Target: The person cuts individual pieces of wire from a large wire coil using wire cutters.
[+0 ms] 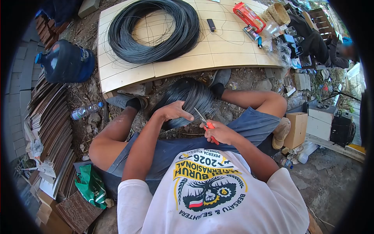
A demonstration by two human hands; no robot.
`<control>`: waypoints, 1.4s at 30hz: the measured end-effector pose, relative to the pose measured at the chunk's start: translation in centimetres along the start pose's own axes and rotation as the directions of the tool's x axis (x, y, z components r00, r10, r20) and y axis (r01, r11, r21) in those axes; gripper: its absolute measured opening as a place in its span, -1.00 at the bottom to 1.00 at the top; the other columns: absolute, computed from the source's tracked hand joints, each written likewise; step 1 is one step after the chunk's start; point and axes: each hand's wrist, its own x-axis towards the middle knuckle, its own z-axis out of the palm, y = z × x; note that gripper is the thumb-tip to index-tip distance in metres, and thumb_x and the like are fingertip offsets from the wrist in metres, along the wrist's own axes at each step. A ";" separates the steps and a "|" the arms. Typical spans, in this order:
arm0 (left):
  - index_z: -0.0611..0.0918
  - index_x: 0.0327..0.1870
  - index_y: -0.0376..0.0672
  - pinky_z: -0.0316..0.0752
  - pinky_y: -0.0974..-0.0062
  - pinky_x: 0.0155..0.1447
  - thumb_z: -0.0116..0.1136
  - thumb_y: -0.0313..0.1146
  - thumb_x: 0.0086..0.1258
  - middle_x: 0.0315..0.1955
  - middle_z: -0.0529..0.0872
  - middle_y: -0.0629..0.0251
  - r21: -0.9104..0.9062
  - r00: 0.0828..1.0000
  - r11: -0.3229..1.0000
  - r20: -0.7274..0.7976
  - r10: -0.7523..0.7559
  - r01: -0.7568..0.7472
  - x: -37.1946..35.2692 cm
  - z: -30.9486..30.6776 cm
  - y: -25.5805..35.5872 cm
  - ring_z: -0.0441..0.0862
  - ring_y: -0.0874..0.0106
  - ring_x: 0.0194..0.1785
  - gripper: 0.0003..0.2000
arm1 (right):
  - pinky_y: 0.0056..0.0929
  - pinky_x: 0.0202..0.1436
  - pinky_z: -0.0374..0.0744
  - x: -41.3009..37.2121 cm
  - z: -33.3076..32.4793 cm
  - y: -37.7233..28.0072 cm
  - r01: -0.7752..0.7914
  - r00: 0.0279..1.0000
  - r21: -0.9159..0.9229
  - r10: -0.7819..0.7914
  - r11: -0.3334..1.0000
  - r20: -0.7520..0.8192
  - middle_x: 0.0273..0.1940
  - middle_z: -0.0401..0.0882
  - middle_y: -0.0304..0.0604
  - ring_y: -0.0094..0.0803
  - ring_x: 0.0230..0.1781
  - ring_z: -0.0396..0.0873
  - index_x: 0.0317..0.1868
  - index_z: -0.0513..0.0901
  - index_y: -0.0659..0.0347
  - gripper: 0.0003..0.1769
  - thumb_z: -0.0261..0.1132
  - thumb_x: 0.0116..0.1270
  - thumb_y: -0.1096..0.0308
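Note:
I sit on the ground with a bundle of dark wire [191,99] between my legs. My left hand [173,111] rests on top of the bundle, fingers curled over the strands. My right hand [220,132] grips red-handled cutters [206,125], whose metal jaws point up toward the bundle just beside my left fingertips. A large coil of black wire [154,31] lies on a pale board [218,54] beyond my feet.
A blue water jug [66,62] and a plastic bottle [85,111] lie at the left beside stacked tiles [48,128]. A red package [249,16], a lighter [211,25] and clutter sit on the board's right. A cardboard box [296,128] stands at the right.

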 end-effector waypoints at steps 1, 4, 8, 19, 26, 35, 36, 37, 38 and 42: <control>0.59 0.15 -0.35 0.67 0.46 -0.09 0.63 -0.37 0.02 -0.10 0.74 0.23 -0.068 0.997 0.997 0.058 -0.043 0.047 -0.5 0.1 0.9 0.70 0.48 -0.15 -0.37 | -0.49 -0.33 0.53 -0.1 0.2 -0.1 -0.004 1.000 -0.033 0.003 0.999 -0.026 -0.30 0.53 -0.26 -0.51 -0.37 0.54 0.33 0.44 0.26 -0.47 0.21 0.35 0.44; 0.59 0.14 -0.33 0.71 0.46 -0.19 0.61 -0.40 0.03 -0.14 0.74 0.24 -0.075 0.995 0.994 0.069 -0.079 0.084 0.7 -0.1 -0.9 0.72 0.49 -0.23 -0.40 | -0.47 -0.33 0.50 -0.4 0.7 0.2 0.037 0.996 -0.095 -0.044 0.995 -0.076 -0.33 0.52 -0.27 -0.51 -0.40 0.50 0.26 0.48 0.23 -0.55 0.21 0.35 0.44; 0.60 0.10 -0.31 0.72 0.45 -0.20 0.60 -0.41 0.05 -0.16 0.73 0.25 -0.074 0.994 0.994 0.078 -0.080 0.086 -0.5 0.2 1.4 0.72 0.48 -0.23 -0.44 | -0.45 -0.32 0.48 -0.4 0.8 1.0 0.141 0.980 -0.202 -0.166 0.969 -0.112 -0.37 0.50 -0.27 -0.51 -0.42 0.48 0.16 0.50 0.24 -0.63 0.21 0.35 0.47; 0.63 -0.01 -0.30 0.64 0.46 -0.26 0.55 -0.41 0.10 -0.29 0.74 0.27 -0.042 0.995 0.998 0.080 -0.052 0.055 -0.5 0.2 0.8 0.69 0.50 -0.33 -0.56 | -0.51 -0.33 0.50 0.3 0.5 0.0 0.002 0.999 0.033 -0.001 0.999 -0.047 -0.32 0.52 -0.29 -0.55 -0.37 0.51 0.32 0.43 0.24 -0.54 0.15 0.43 0.41; 0.63 -0.06 -0.30 0.62 0.46 -0.26 0.53 -0.41 0.11 -0.35 0.75 0.26 0.009 0.997 0.998 0.041 -0.063 0.062 0.8 -0.2 -1.4 0.69 0.48 -0.38 -0.61 | -0.50 -0.32 0.51 0.3 0.4 0.0 0.030 0.999 -0.064 -0.032 0.998 -0.037 -0.32 0.52 -0.29 -0.55 -0.36 0.50 0.28 0.46 0.24 -0.55 0.18 0.38 0.44; 0.61 -0.01 -0.33 0.63 0.46 -0.25 0.55 -0.38 0.09 -0.30 0.75 0.22 -0.131 0.980 0.983 0.168 -0.107 0.130 -1.8 0.3 2.3 0.71 0.45 -0.38 -0.54 | -0.51 -0.32 0.52 0.3 1.0 0.9 0.090 0.992 -0.167 -0.103 0.982 -0.073 -0.35 0.46 -0.33 -0.55 -0.40 0.47 0.25 0.47 0.22 -0.57 0.18 0.37 0.51; 0.61 -0.01 -0.33 0.63 0.46 -0.25 0.55 -0.38 0.09 -0.30 0.75 0.22 -0.131 0.980 0.983 0.170 -0.107 0.130 -1.5 0.3 1.9 0.71 0.45 -0.38 -0.54 | -0.51 -0.32 0.52 0.3 0.8 0.9 0.089 0.992 -0.166 -0.103 0.982 -0.074 -0.35 0.46 -0.33 -0.55 -0.40 0.47 0.25 0.47 0.22 -0.57 0.18 0.37 0.51; 0.62 0.00 -0.33 0.63 0.46 -0.23 0.56 -0.38 0.08 -0.29 0.75 0.23 -0.091 0.987 0.991 0.138 -0.086 0.099 -1.1 0.2 1.3 0.70 0.46 -0.36 -0.53 | -0.46 -0.25 0.53 0.3 0.5 0.7 0.042 0.998 -0.074 -0.045 0.996 -0.040 -0.29 0.52 -0.28 -0.48 -0.33 0.53 0.28 0.46 0.24 -0.53 0.21 0.35 0.46; 0.62 0.00 -0.33 0.63 0.46 -0.20 0.56 -0.37 0.07 -0.29 0.75 0.23 -0.050 0.992 0.996 0.106 -0.064 0.069 -0.8 0.2 0.8 0.70 0.47 -0.34 -0.52 | -0.41 -0.17 0.55 0.4 0.2 0.5 -0.009 1.000 0.016 0.009 1.000 0.000 -0.23 0.58 -0.23 -0.42 -0.25 0.58 0.32 0.46 0.26 -0.48 0.24 0.34 0.42; 0.63 0.01 -0.32 0.62 0.46 -0.14 0.57 -0.36 0.06 -0.27 0.76 0.24 -0.037 0.993 0.998 0.111 -0.050 0.054 -0.6 0.1 0.3 0.70 0.49 -0.30 -0.51 | -0.41 -0.13 0.57 0.0 -0.3 -0.9 -0.079 0.996 0.048 0.077 0.996 0.037 -0.14 0.58 -0.17 -0.38 -0.16 0.62 0.42 0.41 0.25 -0.38 0.25 0.33 0.39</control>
